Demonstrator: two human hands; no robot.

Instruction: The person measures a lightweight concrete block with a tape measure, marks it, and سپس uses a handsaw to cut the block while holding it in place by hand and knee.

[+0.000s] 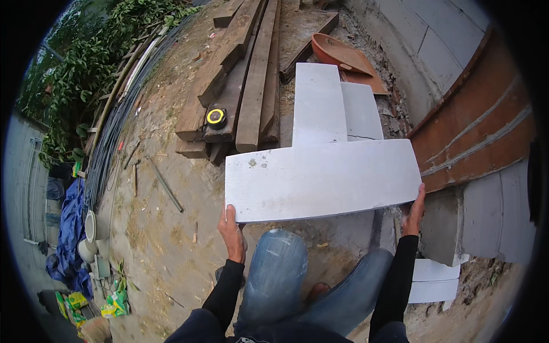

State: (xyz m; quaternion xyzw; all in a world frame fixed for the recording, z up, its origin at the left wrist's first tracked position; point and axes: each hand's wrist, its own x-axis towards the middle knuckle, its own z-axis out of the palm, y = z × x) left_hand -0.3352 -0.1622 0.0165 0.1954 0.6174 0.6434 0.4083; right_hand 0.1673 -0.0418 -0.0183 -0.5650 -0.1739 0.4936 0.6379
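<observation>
A long white building block [323, 177] spans the space in front of my knees, with a few grey specks near its left end. My left hand [233, 231] grips its lower left corner, thumb on the near face. At the opposite end my right hand [413, 211] is wrapped round the lower right corner. The fingers behind or under the block are partly hidden. Beyond it lie another white block [319, 103] and, to that one's right, a further white block [362, 110]; the held block covers their near ends.
Timber beams [257, 86] are stacked ahead, with a yellow and black tape measure [216, 118] on top. An orange-brown basin [337, 54] lies far right. A grey block wall [492, 206] with a rusty brown panel [474, 126] borders the right. A hammer [135, 178] lies left.
</observation>
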